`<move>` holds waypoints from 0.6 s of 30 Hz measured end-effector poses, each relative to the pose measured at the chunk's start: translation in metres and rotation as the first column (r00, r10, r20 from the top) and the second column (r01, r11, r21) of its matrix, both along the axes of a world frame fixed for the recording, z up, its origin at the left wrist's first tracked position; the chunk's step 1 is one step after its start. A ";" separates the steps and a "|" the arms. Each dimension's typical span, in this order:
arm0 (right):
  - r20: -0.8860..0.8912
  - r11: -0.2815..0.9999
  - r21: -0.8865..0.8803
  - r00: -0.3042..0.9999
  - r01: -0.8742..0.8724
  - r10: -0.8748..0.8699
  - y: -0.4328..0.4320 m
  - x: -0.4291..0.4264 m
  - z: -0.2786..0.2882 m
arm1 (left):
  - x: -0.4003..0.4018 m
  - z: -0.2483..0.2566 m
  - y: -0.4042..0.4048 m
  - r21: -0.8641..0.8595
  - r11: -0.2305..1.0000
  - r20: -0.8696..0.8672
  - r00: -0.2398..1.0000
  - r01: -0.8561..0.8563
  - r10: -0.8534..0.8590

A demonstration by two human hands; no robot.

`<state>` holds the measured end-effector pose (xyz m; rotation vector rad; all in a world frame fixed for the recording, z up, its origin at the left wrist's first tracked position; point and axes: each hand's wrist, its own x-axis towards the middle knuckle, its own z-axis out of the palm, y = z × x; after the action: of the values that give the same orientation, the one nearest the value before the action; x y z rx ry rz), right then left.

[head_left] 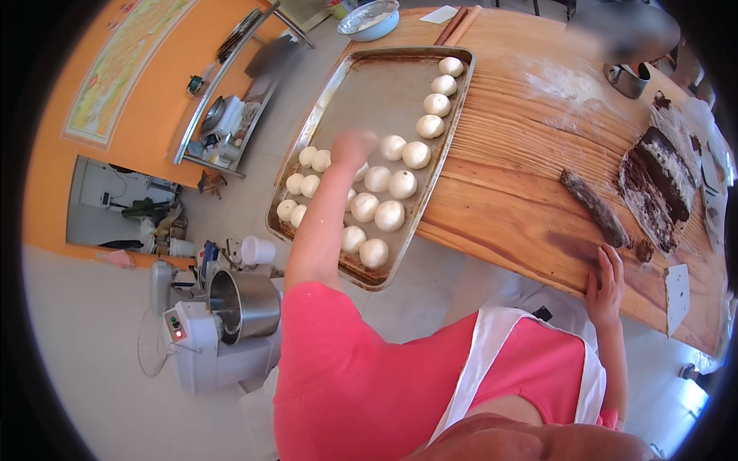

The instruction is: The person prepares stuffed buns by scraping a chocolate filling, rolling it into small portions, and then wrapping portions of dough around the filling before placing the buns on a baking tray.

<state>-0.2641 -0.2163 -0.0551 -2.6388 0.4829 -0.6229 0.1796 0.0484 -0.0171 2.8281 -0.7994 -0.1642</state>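
Observation:
My left hand [353, 148] is over a metal baking tray [377, 80], among rows of round white dough balls [390, 215]. Motion blurs its fingers, so whether it holds a dough ball is unclear. My left forearm hides part of the rows. On the wooden table's front edge rests my right hand [606, 282], with nothing in it and the thumb apart from the fingers. Just beyond its fingertips lies a dark brown log of filling or dough [594, 207], with a small broken piece [644, 250] beside it.
A dark block [663, 167] lies on crumb-covered wrapping at right, near a white scraper [677, 299]. Flour [565, 83] dusts the wooden table [496, 196]. Rolling pins [458, 26] and a blue-rimmed basin [369, 23] are beyond the tray. A dough mixer [230, 317] stands left. Someone is across the table.

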 end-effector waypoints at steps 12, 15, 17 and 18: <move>0.015 0.999 0.027 1.000 0.025 -0.026 0.004 -0.002 0.002 | 0.085 -0.035 0.139 -0.150 0.968 0.270 0.934 -0.201 0.235; 0.018 0.999 0.005 0.999 0.047 -0.047 0.004 0.005 0.003 | 0.075 -0.034 0.141 -0.221 0.964 0.048 0.986 -0.146 0.160; 0.031 0.999 -0.029 0.999 0.036 -0.035 0.001 0.002 -0.001 | 0.075 -0.025 0.135 -0.070 0.984 0.175 0.969 -0.164 0.174; 0.074 0.999 -0.051 0.997 0.002 0.002 -0.001 0.001 0.000 | 0.080 -0.030 0.133 -0.029 0.965 0.391 0.886 -0.260 0.250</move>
<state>-0.2633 -0.2168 -0.0551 -2.6527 0.4509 -0.7390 0.2600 0.1811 -0.0468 2.9953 -0.4782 0.4500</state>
